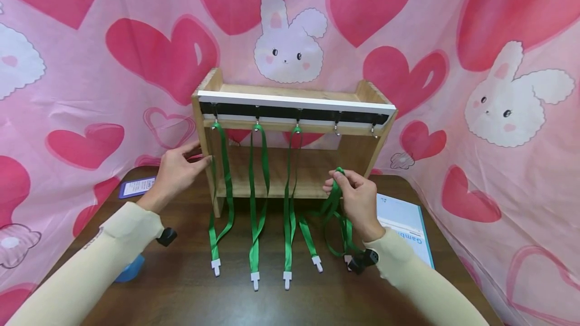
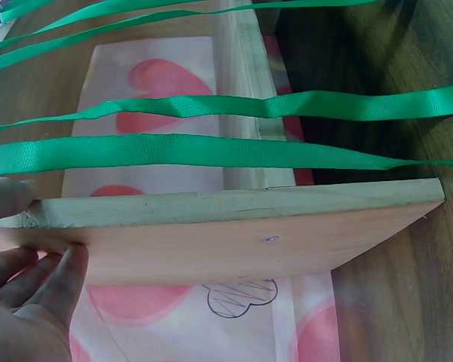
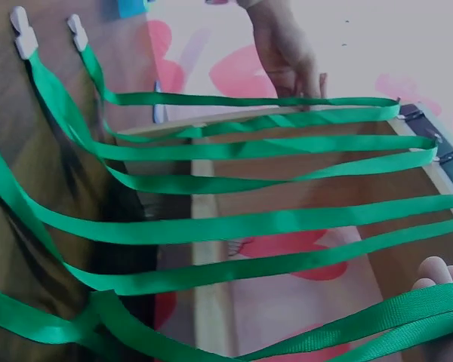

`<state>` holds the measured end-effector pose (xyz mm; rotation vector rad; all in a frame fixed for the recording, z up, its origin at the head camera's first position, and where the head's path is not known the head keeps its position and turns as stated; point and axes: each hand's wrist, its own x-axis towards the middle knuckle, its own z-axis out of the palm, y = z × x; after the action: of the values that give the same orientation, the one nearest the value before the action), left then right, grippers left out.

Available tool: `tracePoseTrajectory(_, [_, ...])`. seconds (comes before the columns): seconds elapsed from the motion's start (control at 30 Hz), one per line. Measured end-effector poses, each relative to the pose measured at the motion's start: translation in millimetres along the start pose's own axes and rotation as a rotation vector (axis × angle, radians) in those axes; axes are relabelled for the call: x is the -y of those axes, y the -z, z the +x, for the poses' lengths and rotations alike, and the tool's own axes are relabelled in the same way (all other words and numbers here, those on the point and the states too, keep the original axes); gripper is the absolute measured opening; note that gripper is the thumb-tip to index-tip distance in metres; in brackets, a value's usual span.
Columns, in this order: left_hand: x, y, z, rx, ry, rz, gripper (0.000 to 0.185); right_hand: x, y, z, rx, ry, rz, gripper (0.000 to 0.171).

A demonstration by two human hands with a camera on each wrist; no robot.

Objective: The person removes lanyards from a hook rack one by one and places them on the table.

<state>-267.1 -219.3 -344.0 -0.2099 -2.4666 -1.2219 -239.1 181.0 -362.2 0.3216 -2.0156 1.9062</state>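
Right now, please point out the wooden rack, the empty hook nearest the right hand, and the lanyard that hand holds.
wooden rack [image 1: 205, 114], head view, left side panel.
empty hook [image 1: 337, 128], head view, its ring.
lanyard [image 1: 334, 199], head view, strap below the fingers.

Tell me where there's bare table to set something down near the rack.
Bare wood lies on the table front-left, between the left sleeve and the hanging lanyards, and in front of their white clips. It is crowded front-right, where the right hand holds a loose lanyard beside the booklet.
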Motion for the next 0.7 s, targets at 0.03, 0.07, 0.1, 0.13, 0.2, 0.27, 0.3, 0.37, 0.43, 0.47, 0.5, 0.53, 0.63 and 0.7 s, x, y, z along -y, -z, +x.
tracePoseTrajectory(0.03, [0.0, -0.1, -0.1, 0.001, 0.001, 0.000, 0.061, -2, 0, -2, 0.000, -0.017, 0.007, 0.037])
tracePoseTrajectory(0.07, [-0.1, -0.1, -0.2, 0.001, 0.004, 0.000, 0.061, -4, 0, -4, 0.001, -0.036, 0.009, 0.038])
tracePoseTrajectory(0.1, [-0.2, -0.1, -0.3, 0.002, 0.007, -0.001, 0.061, -6, 0, -6, 0.005, -0.051, 0.013, 0.038])
tracePoseTrajectory(0.13, [-0.2, 0.0, -0.3, 0.003, 0.009, 0.000, 0.061, -8, 0, -8, 0.010, -0.064, 0.019, 0.039])
tracePoseTrajectory(0.2, [-0.4, 0.2, -0.2, 0.005, 0.012, -0.001, 0.061, -12, 0, -13, 0.023, -0.087, 0.033, 0.041])
tracePoseTrajectory(0.27, [-1.2, 0.7, 0.4, 0.007, 0.010, -0.003, 0.061, -15, 0, -17, 0.040, -0.091, 0.032, 0.041])
tracePoseTrajectory(0.3, [-1.5, 0.9, 0.6, 0.007, 0.008, -0.002, 0.061, -16, 0, -19, 0.050, -0.089, 0.026, 0.042])
tracePoseTrajectory(0.37, [-1.9, 1.1, 1.0, 0.008, 0.004, 0.000, 0.061, -19, 1, -24, 0.068, -0.089, 0.006, 0.042])
tracePoseTrajectory(0.43, [-2.1, 1.3, 1.0, 0.009, 0.005, 0.003, 0.061, -22, 0, -30, 0.080, -0.097, -0.019, 0.040])
tracePoseTrajectory(0.47, [-2.2, 1.5, 0.9, 0.010, 0.007, 0.006, 0.061, -22, 0, -32, 0.083, -0.101, -0.030, 0.040])
tracePoseTrajectory(0.5, [-2.2, 1.6, 0.6, 0.012, 0.011, 0.007, 0.061, -24, 0, -34, 0.083, -0.110, -0.037, 0.038])
tracePoseTrajectory(0.53, [-2.4, 1.7, 0.2, 0.015, 0.015, 0.008, 0.061, -26, -1, -37, 0.081, -0.120, -0.038, 0.037])
tracePoseTrajectory(0.63, [-2.7, 2.0, -1.0, 0.023, 0.027, 0.007, 0.062, -31, -2, -43, 0.074, -0.160, -0.024, 0.032])
tracePoseTrajectory(0.7, [-2.7, 2.2, -1.9, 0.027, 0.034, 0.006, 0.063, -36, -3, -46, 0.073, -0.194, -0.009, 0.029])
